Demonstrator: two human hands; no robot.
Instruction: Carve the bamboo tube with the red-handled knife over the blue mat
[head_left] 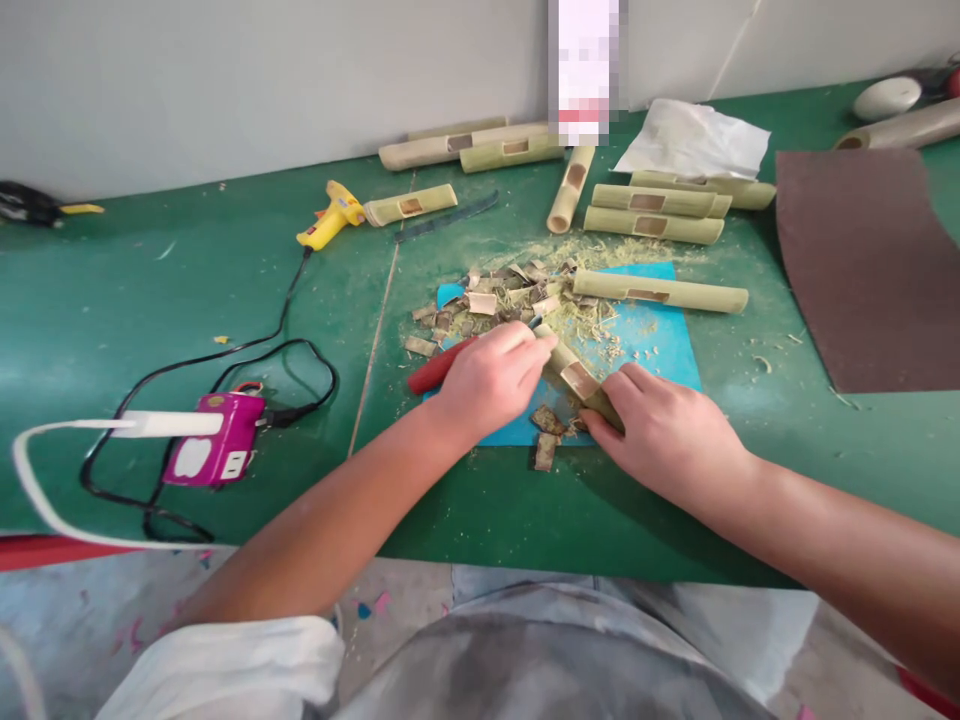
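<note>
My right hand (660, 420) is closed around the near end of a bamboo tube (576, 376) with a rectangular opening in its side. At the tube's far end, my left hand (496, 378) is closed on a tool with a red handle (441, 366); a short dark part of it shows past my fingers. The fingertips touch the tube's end. Under the tube lies a blue sheet (667, 345) with bamboo chips (484, 302) and shavings on it. Another cut tube (697, 295) rests across the sheet's back.
More cut tubes (651, 224) lie at the back, near a white paper (694, 140). A yellow glue gun (324, 225) is at the left, its black cord near a purple power adapter (216, 440). A brown sheet (870, 270) lies at the right.
</note>
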